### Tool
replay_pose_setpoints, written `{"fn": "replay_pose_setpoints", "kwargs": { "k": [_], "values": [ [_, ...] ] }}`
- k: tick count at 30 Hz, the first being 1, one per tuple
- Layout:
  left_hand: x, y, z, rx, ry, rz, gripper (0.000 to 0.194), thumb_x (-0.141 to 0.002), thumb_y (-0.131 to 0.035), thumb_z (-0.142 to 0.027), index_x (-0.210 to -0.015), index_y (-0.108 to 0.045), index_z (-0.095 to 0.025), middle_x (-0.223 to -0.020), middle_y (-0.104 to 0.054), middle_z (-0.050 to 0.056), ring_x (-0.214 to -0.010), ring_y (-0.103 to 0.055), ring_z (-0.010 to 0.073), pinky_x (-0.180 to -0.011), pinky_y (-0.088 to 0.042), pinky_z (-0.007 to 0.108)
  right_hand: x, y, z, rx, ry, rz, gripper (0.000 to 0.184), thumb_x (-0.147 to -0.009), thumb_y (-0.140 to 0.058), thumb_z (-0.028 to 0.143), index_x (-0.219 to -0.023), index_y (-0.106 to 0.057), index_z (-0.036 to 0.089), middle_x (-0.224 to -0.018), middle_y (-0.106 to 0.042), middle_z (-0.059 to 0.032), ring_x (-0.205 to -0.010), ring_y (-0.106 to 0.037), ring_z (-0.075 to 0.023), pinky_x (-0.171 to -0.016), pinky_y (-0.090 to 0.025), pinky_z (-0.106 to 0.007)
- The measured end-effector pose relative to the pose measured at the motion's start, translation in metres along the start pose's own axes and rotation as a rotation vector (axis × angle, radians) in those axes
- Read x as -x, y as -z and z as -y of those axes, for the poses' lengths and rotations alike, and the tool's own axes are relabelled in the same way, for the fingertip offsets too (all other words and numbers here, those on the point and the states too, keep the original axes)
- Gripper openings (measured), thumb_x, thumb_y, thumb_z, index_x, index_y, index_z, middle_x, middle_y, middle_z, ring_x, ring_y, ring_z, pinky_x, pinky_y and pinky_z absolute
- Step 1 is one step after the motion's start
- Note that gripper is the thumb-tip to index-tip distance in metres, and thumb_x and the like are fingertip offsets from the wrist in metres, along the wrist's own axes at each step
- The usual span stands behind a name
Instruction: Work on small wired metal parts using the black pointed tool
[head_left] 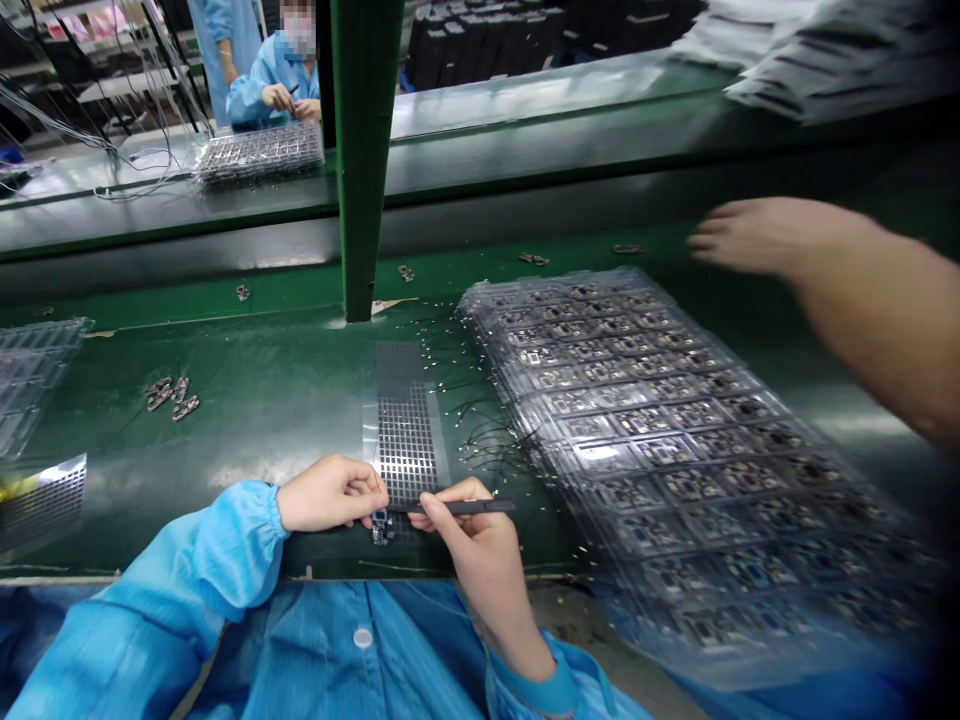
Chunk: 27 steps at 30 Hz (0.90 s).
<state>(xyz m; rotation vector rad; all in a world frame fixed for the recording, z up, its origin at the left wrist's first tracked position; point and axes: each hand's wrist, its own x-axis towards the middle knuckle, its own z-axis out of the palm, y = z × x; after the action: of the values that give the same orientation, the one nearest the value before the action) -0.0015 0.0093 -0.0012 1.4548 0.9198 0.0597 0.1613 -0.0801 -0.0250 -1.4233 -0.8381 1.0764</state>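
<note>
Between the fingers of my left hand (337, 492) is a small circuit board (382, 527), pinched near the bench's front edge. My right hand (476, 535) grips dark tweezers (472, 506), whose tip points left to the board. Both hands are over the near end of a clear sheet with rows of small black stickers (405, 430). Just right of the sheet, several thin black wires (480, 425) with shiny tips lie spread on the green bench. Farther right stands a stack of clear plastic trays (637, 420) filled with circuit boards.
Small boards (172, 395) lie in a group at left, near another sticker sheet (49, 500) and clear trays (34, 370). A green post (364, 160) rises from the bench. Another person's arm (847, 260) reaches in from the right. A co-worker (277, 85) sits across the line.
</note>
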Motion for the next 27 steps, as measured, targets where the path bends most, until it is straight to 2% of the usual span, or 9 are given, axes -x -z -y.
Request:
{"fn": "replay_pose_setpoints", "kwargs": {
  "k": [8,15,22,27],
  "values": [
    [0.0008,-0.0002,-0.0012,-0.006,0.007,0.007,0.015,-0.078,-0.054,-0.028,-0.076,-0.055,-0.013,-0.057,-0.055,-0.002,-0.058,-0.061,0.0131,-0.047,-0.045,0.018,-0.0009,0.0004,0.003,-0.029,-0.026,-0.004,0.021,-0.071,-0.071,0.037,-0.065,-0.059,0.021,-0.057,-0.066,0.0009,-0.056,-0.067,-0.0187,-0.056,-0.052,-0.031],
    [0.001,0.0005,-0.0037,-0.002,-0.032,0.011,0.014,-0.077,-0.058,-0.026,-0.074,-0.057,-0.013,-0.057,-0.056,-0.003,-0.053,-0.055,0.0085,-0.05,-0.042,0.017,-0.0025,0.0022,-0.0019,-0.007,0.002,0.0,0.013,-0.073,-0.068,0.032,-0.063,-0.061,0.027,-0.058,-0.066,0.0029,-0.057,-0.067,-0.0176,-0.057,-0.051,-0.032],
    [0.0007,-0.0027,-0.0039,-0.095,-0.073,-0.051,0.009,-0.075,-0.058,-0.021,-0.072,-0.058,-0.012,-0.056,-0.055,-0.004,-0.051,-0.051,0.0069,-0.052,-0.04,0.017,0.0002,0.0012,0.0031,0.017,-0.03,0.017,0.014,-0.075,-0.065,0.033,-0.063,-0.06,0.026,-0.059,-0.066,0.0038,-0.06,-0.066,-0.0173,-0.059,-0.049,-0.031],
    [-0.0013,-0.0044,0.0,-0.172,-0.132,-0.125,0.007,-0.074,-0.057,-0.017,-0.072,-0.061,-0.012,-0.057,-0.056,-0.003,-0.053,-0.051,0.0074,-0.053,-0.041,0.016,0.0009,-0.0007,0.0041,0.076,0.014,-0.048,0.024,-0.074,-0.067,0.04,-0.064,-0.057,0.02,-0.059,-0.063,-0.0003,-0.058,-0.065,-0.019,-0.055,-0.052,-0.028]
  ]
}}
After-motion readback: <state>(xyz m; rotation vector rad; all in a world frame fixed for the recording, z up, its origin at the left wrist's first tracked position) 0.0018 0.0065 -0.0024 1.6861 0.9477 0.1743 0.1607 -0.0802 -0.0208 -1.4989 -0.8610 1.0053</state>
